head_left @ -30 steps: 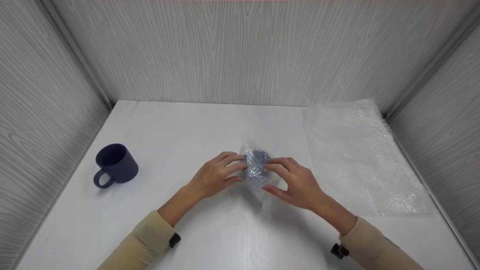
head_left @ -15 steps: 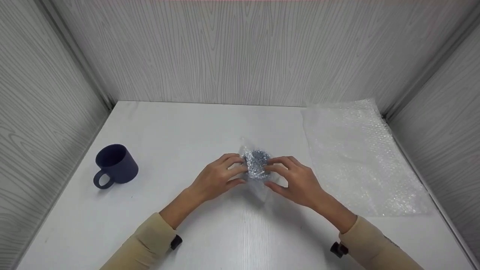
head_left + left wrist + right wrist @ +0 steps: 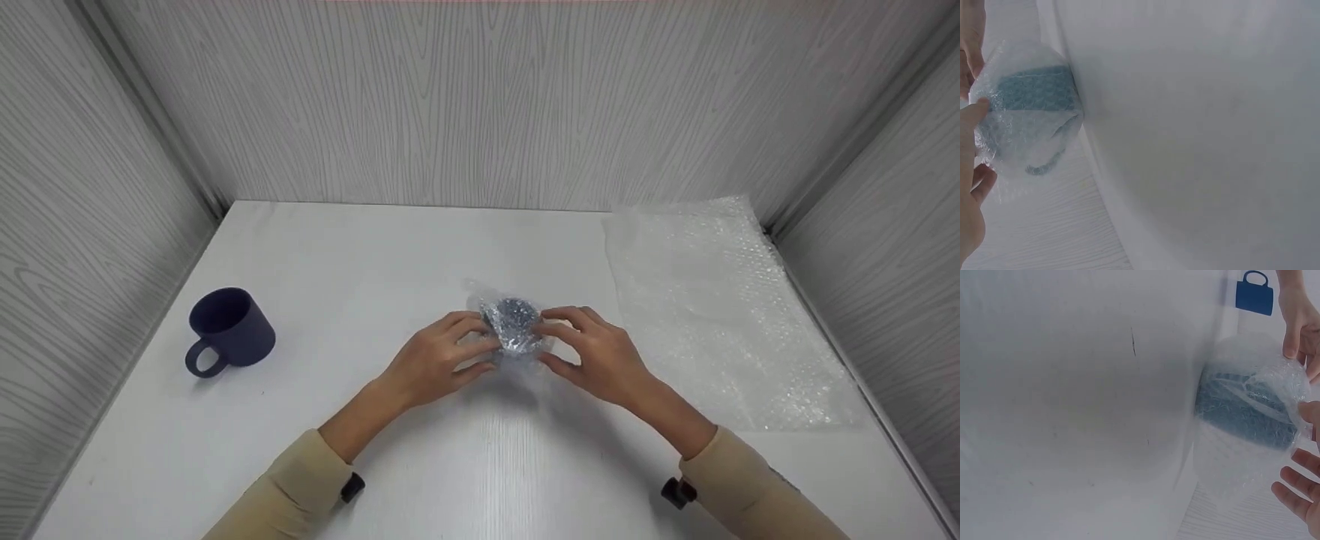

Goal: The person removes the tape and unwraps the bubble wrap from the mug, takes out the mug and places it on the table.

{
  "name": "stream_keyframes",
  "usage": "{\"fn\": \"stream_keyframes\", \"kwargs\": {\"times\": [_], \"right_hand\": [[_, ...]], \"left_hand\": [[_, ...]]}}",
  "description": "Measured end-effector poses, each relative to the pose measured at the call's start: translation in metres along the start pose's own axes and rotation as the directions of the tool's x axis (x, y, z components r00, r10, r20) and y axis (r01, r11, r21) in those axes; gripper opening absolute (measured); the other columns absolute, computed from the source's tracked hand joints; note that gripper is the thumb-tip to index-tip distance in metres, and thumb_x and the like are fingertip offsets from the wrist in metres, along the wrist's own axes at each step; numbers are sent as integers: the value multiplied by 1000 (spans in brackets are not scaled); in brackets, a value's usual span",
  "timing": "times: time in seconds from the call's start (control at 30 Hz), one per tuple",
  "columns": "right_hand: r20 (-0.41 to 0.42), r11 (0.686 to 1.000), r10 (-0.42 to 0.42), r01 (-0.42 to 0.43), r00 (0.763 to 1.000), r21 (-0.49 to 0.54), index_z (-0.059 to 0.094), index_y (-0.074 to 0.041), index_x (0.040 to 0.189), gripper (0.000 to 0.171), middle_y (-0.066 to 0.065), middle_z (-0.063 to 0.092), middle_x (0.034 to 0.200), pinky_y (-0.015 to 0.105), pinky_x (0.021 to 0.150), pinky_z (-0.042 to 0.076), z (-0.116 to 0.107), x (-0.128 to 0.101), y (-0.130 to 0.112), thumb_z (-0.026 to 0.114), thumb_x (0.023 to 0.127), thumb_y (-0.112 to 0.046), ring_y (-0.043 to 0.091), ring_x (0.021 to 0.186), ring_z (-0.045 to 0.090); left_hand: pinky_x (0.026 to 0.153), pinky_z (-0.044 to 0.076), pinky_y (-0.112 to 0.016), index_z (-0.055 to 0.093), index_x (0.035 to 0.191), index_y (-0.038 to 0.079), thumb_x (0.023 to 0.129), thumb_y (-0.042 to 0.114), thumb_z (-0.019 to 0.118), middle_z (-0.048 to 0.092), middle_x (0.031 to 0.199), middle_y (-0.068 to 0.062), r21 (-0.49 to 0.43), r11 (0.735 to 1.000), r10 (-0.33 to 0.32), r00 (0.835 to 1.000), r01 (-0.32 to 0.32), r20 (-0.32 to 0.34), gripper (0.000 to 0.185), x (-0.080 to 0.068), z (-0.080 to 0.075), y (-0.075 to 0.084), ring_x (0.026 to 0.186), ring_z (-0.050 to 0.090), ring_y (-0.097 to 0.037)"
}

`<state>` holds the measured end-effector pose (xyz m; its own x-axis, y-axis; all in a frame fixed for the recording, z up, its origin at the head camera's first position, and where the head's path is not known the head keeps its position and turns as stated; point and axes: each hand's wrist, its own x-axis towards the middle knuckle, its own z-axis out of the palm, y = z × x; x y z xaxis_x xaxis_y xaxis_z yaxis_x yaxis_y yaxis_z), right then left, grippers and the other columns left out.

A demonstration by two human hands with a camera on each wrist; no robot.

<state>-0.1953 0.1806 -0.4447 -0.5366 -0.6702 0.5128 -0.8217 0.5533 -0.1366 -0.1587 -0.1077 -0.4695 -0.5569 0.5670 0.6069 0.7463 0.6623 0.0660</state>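
Nearest the camera, two beige sleeves are reaching in over the white worktop (image 3: 480, 465). Both hands are meeting mid-worktop on a mug wrapped in bubble wrap (image 3: 512, 328), which is sitting on the surface between them. Left hand (image 3: 433, 361) is gripping the bundle from its side, fingers curled round the film w/ thumb underneath; right hand (image 3: 600, 358) is pinching the wrap on the opp. side, fingertips pressing the loose plastic in. In the left wrist view the blue mug body and its handle are showing through the film (image 3: 1027, 107); right wrist view is showing the same bundle (image 3: 1249, 413) w/ slack wrap bulging around it.

Step in hand, as I read it: closing up the wrap round the mug – tucking loose ends, prob. near done, though whether the seam is fully shut is hard to tell from these angles. Next move is calling for keeping the folds pinned while the ends go in.

Further left, a bare dark blue mug (image 3: 229, 331) is standing upright, well apart. Far right, a flat bubble wrap sheet (image 3: 712, 315) is lying by the wall.
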Motion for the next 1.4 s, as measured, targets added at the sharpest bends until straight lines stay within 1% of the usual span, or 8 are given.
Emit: {"fn": "stream_keyframes", "kwargs": {"times": [0.1, 0.27, 0.37, 0.53, 0.77, 0.9, 1.17, 1.4], "right_hand": [[-3, 1000, -14, 14, 1000, -1, 75, -22, 125, 42, 4, 72, 128, 34, 69, 63, -1, 0, 2, 89, 86, -27, 24, 112, 72], [9, 998, -56, 56, 998, -23, 75, -23, 121, 36, 2, 73, 127, 35, 77, 65, -5, 2, 1, 87, 88, -27, 22, 114, 72], [20, 996, -85, 85, 996, -27, 76, -23, 119, 32, 1, 73, 127, 35, 79, 65, -8, 7, -1, 86, 89, -27, 21, 114, 71], [44, 992, -124, 125, 991, -22, 75, -22, 119, 33, 3, 73, 126, 36, 82, 65, -14, 20, -6, 87, 88, -24, 23, 115, 71], [73, 981, -188, 191, 979, -25, 77, -21, 120, 33, 3, 73, 125, 35, 82, 65, -13, 29, -4, 87, 88, -21, 23, 110, 72], [89, 971, -233, 237, 968, -38, 78, -21, 118, 31, 3, 74, 122, 35, 84, 65, -14, 32, -2, 86, 88, -21, 22, 108, 73], [72, 927, -353, 359, 933, -111, 80, -22, 112, 21, -1, 77, 110, 30, 77, 65, -14, 34, 2, 82, 91, -25, 17, 97, 76], [78, 917, -371, 378, 925, -129, 80, -21, 107, 18, -2, 78, 101, 29, 70, 64, -13, 33, 3, 83, 90, -27, 16, 92, 75]], "left_hand": [[103, 60, -30, 80, 118, 19, 90, 30, 85, 73, 118, -2, 7, 1000, -5, 1000, 5, 1, 30, 0, 1, 1, 121, 68, -20], [103, 59, -29, 80, 118, 21, 91, 31, 83, 73, 119, 0, 20, 999, -35, 999, 35, 12, 29, 0, 1, 3, 122, 67, -19], [103, 59, -29, 80, 118, 21, 92, 31, 83, 73, 120, 0, 16, 998, -55, 998, 55, 18, 28, 0, 1, 4, 123, 67, -19], [105, 59, -29, 79, 119, 22, 92, 29, 82, 73, 121, 0, 5, 997, -76, 997, 76, 18, 28, 0, 3, 4, 124, 67, -18], [103, 59, -28, 80, 114, 21, 91, 25, 84, 73, 116, 1, -16, 998, -63, 998, 63, -21, 24, 0, 3, 5, 121, 67, -19], [103, 59, -28, 79, 115, 21, 91, 26, 84, 72, 117, 1, -21, 998, -64, 998, 63, -22, 25, 0, 3, 4, 121, 67, -19], [101, 60, -29, 80, 112, 21, 92, 25, 83, 73, 115, 0, -27, 998, -57, 998, 56, -28, 21, 0, 3, 4, 119, 67, -19], [99, 61, -30, 81, 112, 19, 91, 26, 84, 74, 114, -1, -41, 998, -56, 998, 54, -32, 22, 0, 5, 3, 118, 68, -21]]}}
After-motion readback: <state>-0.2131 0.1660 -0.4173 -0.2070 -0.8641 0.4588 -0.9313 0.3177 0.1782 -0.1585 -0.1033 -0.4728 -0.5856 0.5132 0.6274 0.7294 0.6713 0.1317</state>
